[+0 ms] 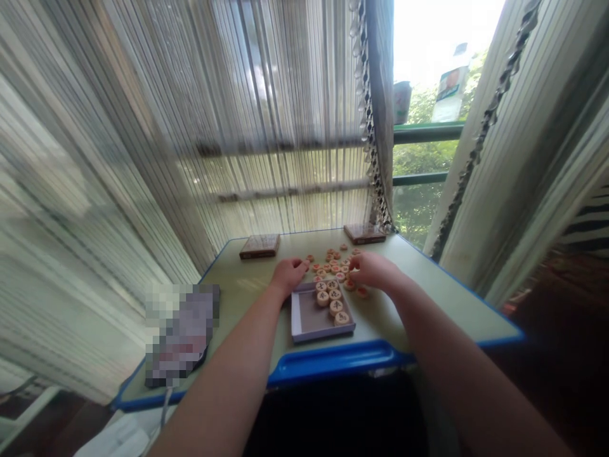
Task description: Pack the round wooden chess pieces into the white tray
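Observation:
Round wooden Chinese chess pieces (pixel 334 267) with red or dark characters lie scattered around the middle of the table. In front of them sits a shallow pale box tray (pixel 299 317) with several dark-lettered pieces (pixel 335 308) along its right and far sides. My left hand (pixel 288 274) is by the tray's far left corner, its fingers closed at a chess piece on the left edge of the scatter. On the right edge, my right hand (pixel 373 269) reaches in with fingers curled down among the pieces; what they grip is hidden.
Two flat brown boxes, one at the back left (pixel 259 245) and one at the back right (pixel 365 233), lie on the table (pixel 457 311). A pixelated flat object (pixel 183 336) with a cable (pixel 166 406) is at the left edge. String curtains (pixel 285 114) hang behind.

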A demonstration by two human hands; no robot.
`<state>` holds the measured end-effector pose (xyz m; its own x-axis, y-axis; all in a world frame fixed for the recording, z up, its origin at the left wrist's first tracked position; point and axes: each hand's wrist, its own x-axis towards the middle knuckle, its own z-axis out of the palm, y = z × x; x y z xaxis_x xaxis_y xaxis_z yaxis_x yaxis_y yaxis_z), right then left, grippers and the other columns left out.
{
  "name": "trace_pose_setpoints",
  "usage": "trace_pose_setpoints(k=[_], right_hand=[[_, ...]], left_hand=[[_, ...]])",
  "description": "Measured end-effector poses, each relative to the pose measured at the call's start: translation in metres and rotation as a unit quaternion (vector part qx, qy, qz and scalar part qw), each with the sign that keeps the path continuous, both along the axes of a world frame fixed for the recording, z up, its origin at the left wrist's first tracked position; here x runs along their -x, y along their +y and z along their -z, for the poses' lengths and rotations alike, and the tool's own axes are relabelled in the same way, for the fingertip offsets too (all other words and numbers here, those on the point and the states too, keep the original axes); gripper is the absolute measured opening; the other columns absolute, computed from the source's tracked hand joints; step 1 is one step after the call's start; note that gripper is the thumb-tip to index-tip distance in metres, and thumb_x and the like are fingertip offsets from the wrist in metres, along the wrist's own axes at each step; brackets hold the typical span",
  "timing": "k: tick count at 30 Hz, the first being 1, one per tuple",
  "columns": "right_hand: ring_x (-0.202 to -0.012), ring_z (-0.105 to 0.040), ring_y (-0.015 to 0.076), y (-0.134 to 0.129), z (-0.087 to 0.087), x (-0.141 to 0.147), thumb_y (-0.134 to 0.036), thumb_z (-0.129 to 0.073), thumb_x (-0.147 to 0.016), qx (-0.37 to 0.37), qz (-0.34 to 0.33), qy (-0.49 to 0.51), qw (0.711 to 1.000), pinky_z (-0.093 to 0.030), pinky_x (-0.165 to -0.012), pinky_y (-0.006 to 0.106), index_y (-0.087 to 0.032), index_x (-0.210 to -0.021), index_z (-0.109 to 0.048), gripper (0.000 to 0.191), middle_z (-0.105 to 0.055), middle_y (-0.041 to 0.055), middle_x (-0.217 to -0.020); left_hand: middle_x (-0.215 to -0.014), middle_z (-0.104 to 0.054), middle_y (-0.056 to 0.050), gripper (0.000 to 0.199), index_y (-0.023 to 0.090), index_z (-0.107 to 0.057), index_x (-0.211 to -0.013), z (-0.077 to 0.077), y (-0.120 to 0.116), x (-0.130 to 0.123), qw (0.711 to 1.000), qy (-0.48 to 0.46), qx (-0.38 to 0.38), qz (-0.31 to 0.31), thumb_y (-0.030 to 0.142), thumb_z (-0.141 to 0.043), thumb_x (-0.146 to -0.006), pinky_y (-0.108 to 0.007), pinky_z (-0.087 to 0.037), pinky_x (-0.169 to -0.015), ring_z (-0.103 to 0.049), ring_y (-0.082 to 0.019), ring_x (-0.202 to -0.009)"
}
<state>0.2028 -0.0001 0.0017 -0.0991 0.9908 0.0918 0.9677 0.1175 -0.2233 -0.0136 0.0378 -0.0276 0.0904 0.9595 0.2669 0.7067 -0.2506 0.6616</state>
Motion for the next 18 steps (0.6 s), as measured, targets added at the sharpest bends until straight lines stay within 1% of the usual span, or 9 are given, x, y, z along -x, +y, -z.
trace_pose_setpoints(k=[2, 5, 9, 12, 15, 18], right_hand=[[-0.071, -0.059, 0.0168, 0.001, 0.0, -0.001, -0.033, -0.061, -0.067, 0.024, -0.007, 0.005, 1.0, -0.036, -0.054, 0.023, -0.022, -0.081, -0.071, 0.021, -0.067, 0.0034, -0.082], [-0.066, -0.059, 0.0159, 0.004, 0.002, -0.004, -0.035, -0.062, -0.067, 0.04, -0.011, 0.017, 0.999, -0.035, -0.052, 0.024, -0.021, -0.078, -0.071, 0.02, -0.067, 0.0034, -0.074], [-0.064, -0.057, 0.0158, 0.008, 0.006, -0.006, -0.037, -0.061, -0.068, 0.042, -0.018, 0.031, 0.998, -0.036, -0.053, 0.024, -0.02, -0.076, -0.072, 0.022, -0.067, 0.003, -0.07], [-0.064, -0.057, 0.016, 0.011, 0.01, -0.006, -0.038, -0.063, -0.066, 0.038, -0.016, 0.05, 0.998, -0.035, -0.053, 0.024, -0.018, -0.075, -0.071, 0.024, -0.065, 0.004, -0.069], [-0.06, -0.055, 0.0149, 0.013, 0.012, -0.006, -0.039, -0.066, -0.063, 0.051, -0.001, 0.099, 0.994, -0.035, -0.051, 0.024, -0.016, -0.074, -0.069, 0.025, -0.064, 0.0037, -0.067], [-0.053, -0.05, 0.0118, 0.014, 0.013, -0.005, -0.033, -0.068, -0.062, 0.05, 0.009, 0.169, 0.984, -0.033, -0.047, 0.023, -0.014, -0.068, -0.064, 0.02, -0.059, 0.0014, -0.059]], left_hand=[[-0.052, -0.056, 0.0, 0.04, 0.013, -0.067, -0.066, 0.0, 0.0, 0.0, 1.0, 0.002, -0.005, -0.002, 0.047, -0.046, -0.073, -0.024, -0.03, -0.05, -0.047, -0.012, -0.051], [-0.052, -0.056, 0.0, 0.04, 0.013, -0.067, -0.066, 0.0, 0.0, 0.001, 1.0, -0.003, -0.003, -0.003, 0.047, -0.046, -0.073, -0.024, -0.03, -0.049, -0.046, -0.012, -0.051], [-0.051, -0.054, 0.0, 0.04, 0.013, -0.066, -0.066, 0.0, -0.001, 0.001, 1.0, -0.009, 0.0, -0.005, 0.047, -0.047, -0.073, -0.024, -0.03, -0.049, -0.046, -0.011, -0.051], [-0.05, -0.054, 0.001, 0.039, 0.013, -0.067, -0.067, -0.002, -0.002, 0.001, 1.0, -0.013, 0.007, -0.007, 0.046, -0.047, -0.073, -0.024, -0.031, -0.049, -0.046, -0.011, -0.05], [-0.052, -0.055, 0.001, 0.038, 0.013, -0.067, -0.067, -0.006, -0.005, 0.0, 1.0, -0.011, 0.003, -0.01, 0.045, -0.048, -0.073, -0.024, -0.032, -0.05, -0.048, -0.012, -0.052], [-0.06, -0.062, -0.001, 0.037, 0.012, -0.068, -0.071, -0.013, -0.01, -0.002, 0.999, -0.028, -0.035, -0.005, 0.045, -0.051, -0.073, -0.024, -0.036, -0.053, -0.054, -0.013, -0.058]])
